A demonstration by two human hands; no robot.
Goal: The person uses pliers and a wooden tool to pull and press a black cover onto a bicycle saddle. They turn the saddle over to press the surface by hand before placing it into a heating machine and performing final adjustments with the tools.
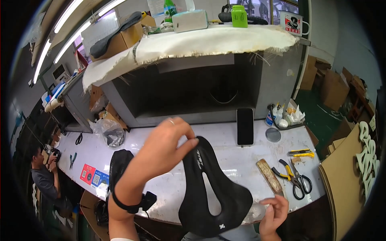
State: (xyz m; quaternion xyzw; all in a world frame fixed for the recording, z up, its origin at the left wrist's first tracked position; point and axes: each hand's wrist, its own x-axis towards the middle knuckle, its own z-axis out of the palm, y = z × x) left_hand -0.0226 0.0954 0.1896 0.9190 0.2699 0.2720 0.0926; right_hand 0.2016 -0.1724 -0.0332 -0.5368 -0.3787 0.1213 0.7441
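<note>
Left hand (171, 140) — thumb and forefinger pinched together on the narrow nose of a black saddle (233, 193), other fingers folded above; the saddle runs from that pinch toward the wearer, slotted down its middle, its broad end beyond the near edge of the white table (169, 193).

Right hand (274, 215) — to the right of the broad end and apart from it; fingers loosely curled, part-way open; whether anything thin lies between them cannot be told.

Right of the pinch: a worn, mottled strip (270, 176), nearest the right hand; past it, yellow-and-black pliers (283, 170) and scissors (298, 182), the two touching or overlapping; farther out, a yellow utility knife (301, 153); beyond the pinch and to its right, a dark phone (245, 126).

Left of the pinch: a second black item (120, 160), partly behind the forearm.

Hazards, by judgement: the broad end could swing or drop, since the visible hold is at the nose alone; the cover could be scuffed by a rightward sweep into the tools; the black wrist device (148, 201) could snag the second item if the forearm drops.
</note>
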